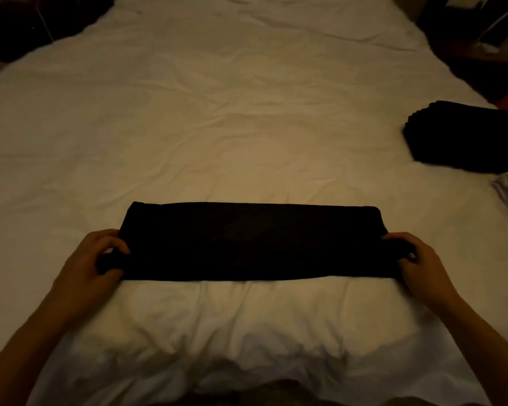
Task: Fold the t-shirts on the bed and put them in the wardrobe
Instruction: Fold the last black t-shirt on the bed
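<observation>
Both short ends of a black t-shirt point(251, 241), folded into a band on the bed point(247, 112), are being pinched.
Left hand point(96, 256) and right hand point(420, 259) are being curled round soft, light, limp cloth; end grips are judged best.

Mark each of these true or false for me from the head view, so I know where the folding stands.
1. The black t-shirt folded into a long band lies on the white bed sheet. True.
2. Only the left hand holds the band. False: the right hand grips the other end too.
3. A pile of dark folded clothes sits near the bed's right edge. True.
4. The band lies on top of that pile. False: bare sheet separates them.
5. The band hangs in the air between the hands. False: it lies flat on the sheet.
</observation>
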A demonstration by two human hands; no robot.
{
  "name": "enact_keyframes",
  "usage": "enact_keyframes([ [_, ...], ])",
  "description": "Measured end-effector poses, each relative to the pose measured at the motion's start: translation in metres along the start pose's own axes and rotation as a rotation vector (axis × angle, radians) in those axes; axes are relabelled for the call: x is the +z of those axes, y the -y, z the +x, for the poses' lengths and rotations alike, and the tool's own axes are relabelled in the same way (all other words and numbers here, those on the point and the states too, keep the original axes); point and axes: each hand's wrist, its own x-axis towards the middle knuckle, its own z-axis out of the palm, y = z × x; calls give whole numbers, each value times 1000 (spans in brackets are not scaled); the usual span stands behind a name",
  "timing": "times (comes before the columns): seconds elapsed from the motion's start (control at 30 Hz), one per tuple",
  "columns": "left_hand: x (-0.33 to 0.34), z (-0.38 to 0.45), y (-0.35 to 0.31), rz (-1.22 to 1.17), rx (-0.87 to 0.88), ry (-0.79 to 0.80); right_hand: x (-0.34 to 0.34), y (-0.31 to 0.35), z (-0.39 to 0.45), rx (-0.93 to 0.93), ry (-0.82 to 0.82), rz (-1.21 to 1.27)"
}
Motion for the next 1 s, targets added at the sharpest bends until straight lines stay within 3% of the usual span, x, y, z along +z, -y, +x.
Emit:
enact_keyframes([
  [0.07, -6, -2, 4, -48, 64, 28, -5, -2, -4, -43, 30, -67],
  [0.13, -6, -8, -6, -82, 108, -31, -13, 3, -8, 10, 11, 15],
  [0.2, 3, -5, -35, -22, 186, -190, -11, 15, 0, 123, -168, 108],
  [0.3, 38, 16, -85, 84, 205, -163, 20, 59, 17, 136, -384, -237],
  [0.43, 90, 50, -132, 273, 181, -62, 87, 128, 18, -212, -101, -433],
  [0.6, 136, 63, -157, 498, 183, 116, 143, 156, 6, -341, 131, -559],
  [0.77, 147, 52, -136, 653, 161, 162, 150, 129, 3, -282, 204, -669],
  [1.0, 73, 50, -55, 672, -157, -58, 85, 70, 11, -83, 60, -796],
])
